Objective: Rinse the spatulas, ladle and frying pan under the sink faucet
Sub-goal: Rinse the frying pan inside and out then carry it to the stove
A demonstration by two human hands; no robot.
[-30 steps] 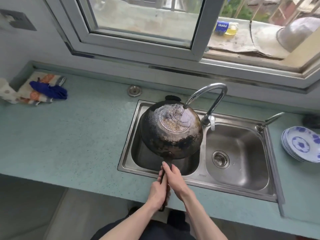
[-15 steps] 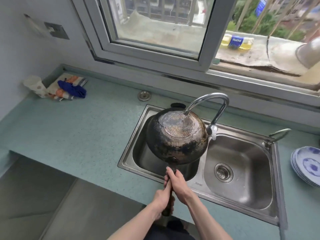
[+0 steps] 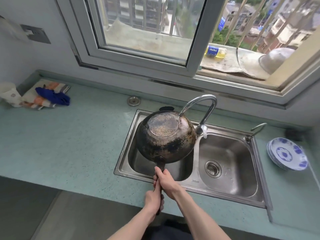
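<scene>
A blackened frying pan (image 3: 165, 138) is held upside down over the left basin of the double sink (image 3: 194, 185), its scorched round base facing up. Water from the curved chrome faucet (image 3: 202, 103) lands on the base near its right edge. My right hand (image 3: 166, 179) grips the dark handle close to the pan. My left hand (image 3: 154, 200) grips the handle's end, nearer to me. No spatulas or ladle are in view.
A stack of blue-and-white plates (image 3: 287, 154) sits on the counter right of the sink. Folded cloths (image 3: 46, 95) and a white bag (image 3: 8, 94) lie at the far left. A small side tap (image 3: 258, 128) stands behind the right basin. The window above is partly open.
The view has lifted and shifted, showing more window. The pan stays inverted under the stream; the water now lands nearer the base's right edge. Both hands keep their grip on the handle.
</scene>
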